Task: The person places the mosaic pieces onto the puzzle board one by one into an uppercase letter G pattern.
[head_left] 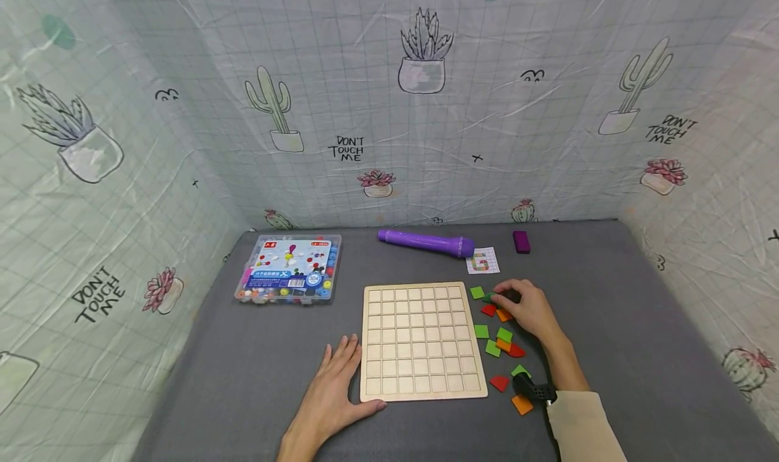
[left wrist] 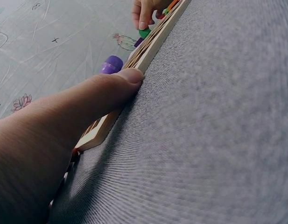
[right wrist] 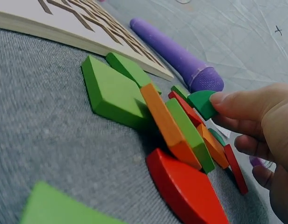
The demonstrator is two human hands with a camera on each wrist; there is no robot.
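A wooden grid board lies on the grey table. My left hand rests flat beside its lower left corner, and the thumb presses against the board's edge. Right of the board lie several loose green, red and orange tiles. My right hand is at the top of that pile. It pinches a dark green rounded piece between thumb and fingertip, just above the tiles. The board's cells are empty.
A purple cylinder, a small pattern card and a purple block lie behind the board. A clear box of beads sits at the back left. Printed cloth walls enclose the table on three sides.
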